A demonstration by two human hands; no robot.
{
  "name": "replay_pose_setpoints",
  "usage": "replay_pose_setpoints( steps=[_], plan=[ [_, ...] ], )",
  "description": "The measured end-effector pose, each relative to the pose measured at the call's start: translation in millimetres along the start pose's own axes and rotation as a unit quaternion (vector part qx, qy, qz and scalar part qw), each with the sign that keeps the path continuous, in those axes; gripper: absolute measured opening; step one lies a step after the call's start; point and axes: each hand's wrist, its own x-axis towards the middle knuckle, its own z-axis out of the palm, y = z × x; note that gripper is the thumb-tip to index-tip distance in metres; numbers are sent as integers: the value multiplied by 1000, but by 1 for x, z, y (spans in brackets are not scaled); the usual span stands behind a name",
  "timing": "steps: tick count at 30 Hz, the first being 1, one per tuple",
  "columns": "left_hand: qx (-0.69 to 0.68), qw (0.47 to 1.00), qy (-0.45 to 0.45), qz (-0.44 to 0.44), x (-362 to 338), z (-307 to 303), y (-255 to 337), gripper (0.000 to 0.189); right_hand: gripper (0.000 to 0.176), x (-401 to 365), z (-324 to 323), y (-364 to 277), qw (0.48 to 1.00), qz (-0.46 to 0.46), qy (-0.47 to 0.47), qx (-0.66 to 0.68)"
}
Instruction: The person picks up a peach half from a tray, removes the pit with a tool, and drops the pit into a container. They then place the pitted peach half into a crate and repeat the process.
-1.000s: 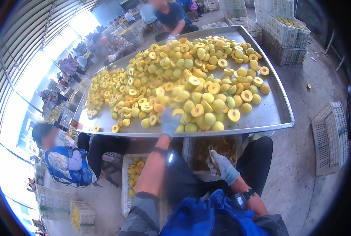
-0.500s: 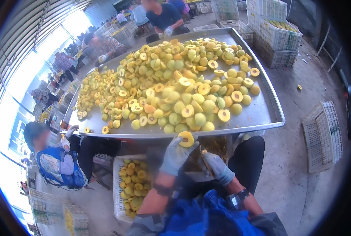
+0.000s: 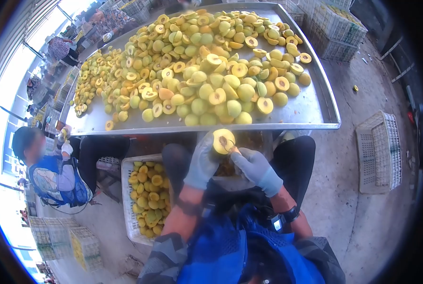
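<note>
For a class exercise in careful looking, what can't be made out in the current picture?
All in the head view:
- Tool: handle hidden by the right hand.
- Halved fruit: back hidden by its cut front.
- White crate: lower fruit buried under upper fruit.
- Person across the tray: mostly cut off by the top edge.
- Seated co-worker: held item too small and blurred.

The person's gloved left hand (image 3: 203,162) and gloved right hand (image 3: 258,171) work close together.
The left is upright, its fingers curled; the right angles in from the side, fingers pinched towards the left, its forearm (image 3: 302,226) bare between watch (image 3: 291,215) and sleeve (image 3: 319,251).
</note>
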Motion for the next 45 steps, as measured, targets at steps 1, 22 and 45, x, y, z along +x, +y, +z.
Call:
replay_pose_setpoints(
  steps=[1, 22, 45],
  plan=[
    [-24, 1000, -2, -13, -1, -4, -1, 52, 41, -1, 2, -4, 1000, -1, 4, -13],
    [256, 931, 181, 186, 2, 33, -28, 53, 48, 10, 20, 9, 999, -24, 25, -31],
    [203, 959, 170, 101, -1, 50, -5, 62, 52, -9, 16, -3, 976, 127, -114, 134]
  ],
)
